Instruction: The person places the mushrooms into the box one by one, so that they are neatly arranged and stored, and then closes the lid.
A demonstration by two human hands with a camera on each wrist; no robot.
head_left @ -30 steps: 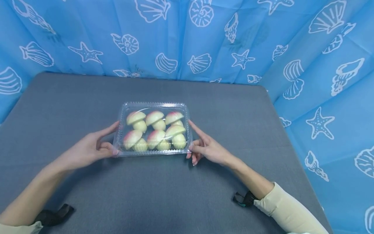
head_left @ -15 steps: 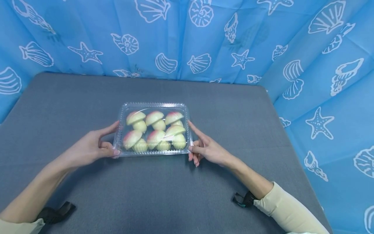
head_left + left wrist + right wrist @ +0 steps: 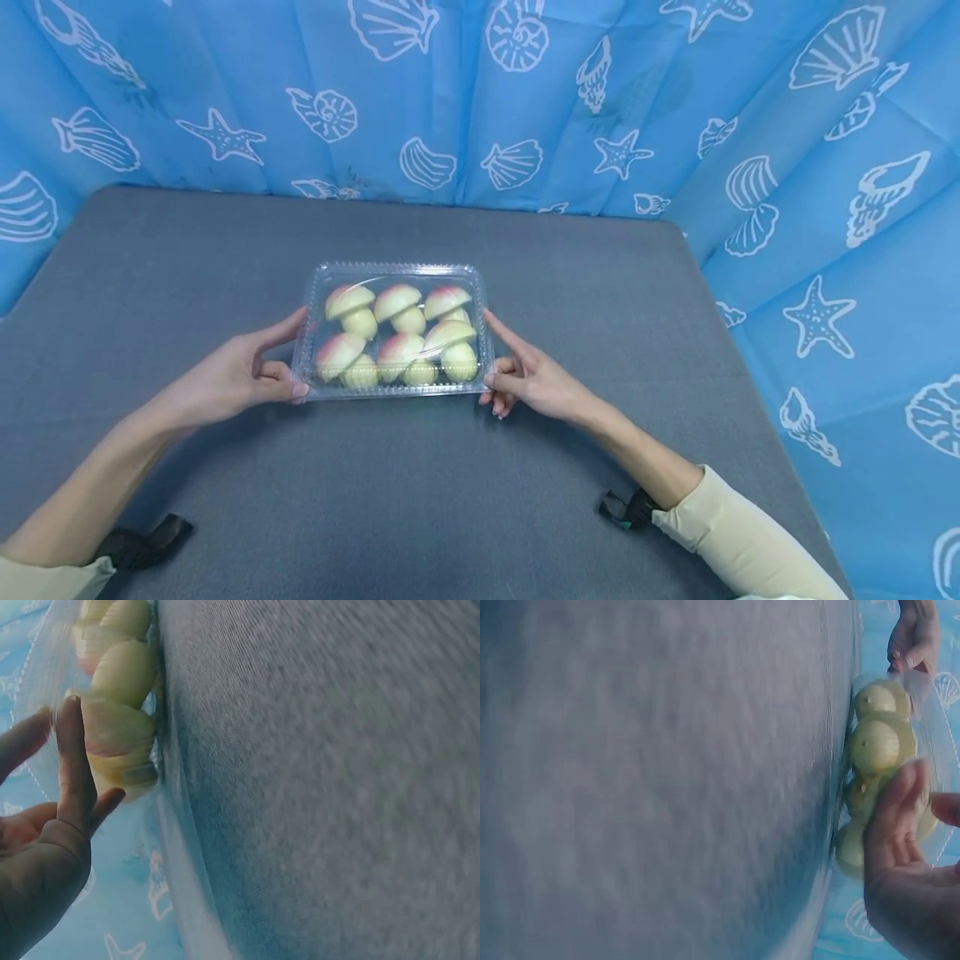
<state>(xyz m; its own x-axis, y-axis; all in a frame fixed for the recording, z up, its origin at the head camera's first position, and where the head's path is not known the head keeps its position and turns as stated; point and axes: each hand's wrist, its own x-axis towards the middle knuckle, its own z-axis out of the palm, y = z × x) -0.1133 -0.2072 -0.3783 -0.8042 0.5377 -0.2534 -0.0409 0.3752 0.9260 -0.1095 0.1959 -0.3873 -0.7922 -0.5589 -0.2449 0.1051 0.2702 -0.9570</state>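
Note:
A clear plastic clamshell container (image 3: 393, 392), its lid down, sits on the grey table. Inside are two rows of mushroom-shaped pieces (image 3: 398, 302), pale yellow-green with pink-tinged caps. My left hand (image 3: 228, 379) holds the left side, index finger along the edge and thumb at the near corner. On the other side, my right hand (image 3: 542, 385) pinches the near right corner with the thumb, its index finger extended along the rim. Both wrist views show the left hand (image 3: 64, 825) and the right hand (image 3: 900, 855) beside the pieces; the container's underside is hidden.
The grey cloth-covered table (image 3: 420, 500) extends around the container on all sides. A blue curtain (image 3: 465, 100) with white shell and starfish prints hangs behind the table and along its right side. Black straps (image 3: 146, 542) circle the forearms near the cream sleeves.
The container stays in place and both hands keep to its sides. The right hand's lower fingers shift slightly down and back; the rest looks nearly the same.

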